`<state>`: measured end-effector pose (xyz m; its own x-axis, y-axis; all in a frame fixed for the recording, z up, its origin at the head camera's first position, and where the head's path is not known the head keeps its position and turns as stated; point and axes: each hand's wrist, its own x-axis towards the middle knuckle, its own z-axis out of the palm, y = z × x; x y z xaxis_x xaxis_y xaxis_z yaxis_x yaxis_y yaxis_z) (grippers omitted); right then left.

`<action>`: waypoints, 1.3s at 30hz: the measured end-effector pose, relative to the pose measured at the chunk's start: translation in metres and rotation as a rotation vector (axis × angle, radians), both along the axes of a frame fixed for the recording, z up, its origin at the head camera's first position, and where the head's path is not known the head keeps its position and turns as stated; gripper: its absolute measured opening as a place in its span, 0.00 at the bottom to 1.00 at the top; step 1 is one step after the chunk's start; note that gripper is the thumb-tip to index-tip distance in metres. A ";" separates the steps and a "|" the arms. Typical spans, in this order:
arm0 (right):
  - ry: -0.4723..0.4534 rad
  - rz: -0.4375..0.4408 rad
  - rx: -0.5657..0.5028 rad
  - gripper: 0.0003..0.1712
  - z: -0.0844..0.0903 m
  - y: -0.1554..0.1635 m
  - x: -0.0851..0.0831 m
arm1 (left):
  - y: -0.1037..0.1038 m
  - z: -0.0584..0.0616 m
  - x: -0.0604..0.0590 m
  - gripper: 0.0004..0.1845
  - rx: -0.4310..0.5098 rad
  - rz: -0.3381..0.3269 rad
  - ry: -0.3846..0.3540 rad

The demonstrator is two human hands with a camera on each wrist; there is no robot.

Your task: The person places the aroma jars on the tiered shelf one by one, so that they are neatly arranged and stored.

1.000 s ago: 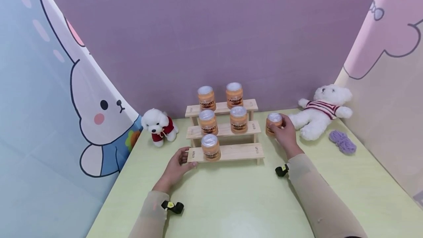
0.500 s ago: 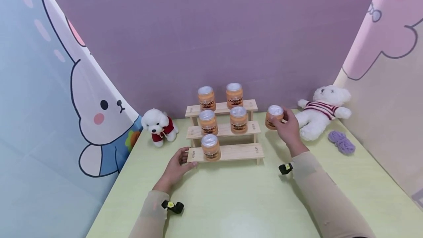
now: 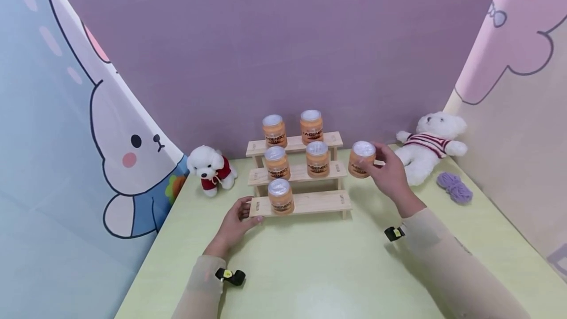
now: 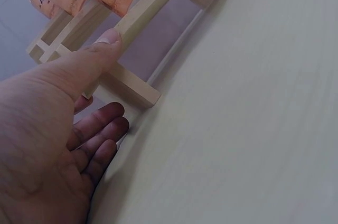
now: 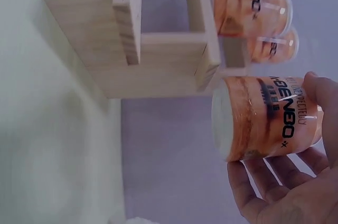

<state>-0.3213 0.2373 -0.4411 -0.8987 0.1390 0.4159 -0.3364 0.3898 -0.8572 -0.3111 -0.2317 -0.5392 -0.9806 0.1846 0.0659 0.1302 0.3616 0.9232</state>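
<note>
A three-step wooden rack (image 3: 305, 203) stands on the pale green table (image 3: 319, 270) and carries several orange jars with silver lids, one of them on the lowest step (image 3: 281, 196). My right hand (image 3: 387, 174) holds another orange jar (image 3: 362, 158) in the air just right of the rack's middle step; the right wrist view shows that jar (image 5: 266, 118) gripped between thumb and fingers beside the rack's end (image 5: 132, 39). My left hand (image 3: 236, 220) rests against the rack's lower left corner, with the thumb (image 4: 103, 49) pressed on the bottom step's edge (image 4: 153, 2) and the fingers loose underneath.
A small white plush dog in red (image 3: 209, 169) sits left of the rack. A white plush bear in a striped shirt (image 3: 429, 145) lies at the right, with a purple yarn bundle (image 3: 453, 187) beside it. Printed backdrop walls close in the table on three sides.
My right hand has lifted the orange jar off the table and carried it left toward the rack. The left hand has stayed at the rack's corner.
</note>
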 end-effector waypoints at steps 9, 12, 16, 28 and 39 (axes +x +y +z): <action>0.045 0.046 0.034 0.33 0.011 -0.018 0.031 | 0.000 -0.002 0.000 0.41 -0.010 0.005 -0.002; 0.054 0.061 0.038 0.32 0.007 -0.021 0.035 | 0.000 -0.002 -0.001 0.41 -0.010 -0.001 0.000; 0.035 0.088 0.023 0.33 0.000 -0.024 0.039 | 0.000 -0.001 0.000 0.41 -0.015 0.002 0.002; -0.043 0.162 0.027 0.35 -0.012 -0.041 0.044 | 0.002 0.002 0.002 0.39 -0.005 0.012 0.010; -0.075 0.201 0.030 0.36 -0.021 -0.063 0.038 | 0.003 0.005 0.004 0.38 -0.013 0.015 0.005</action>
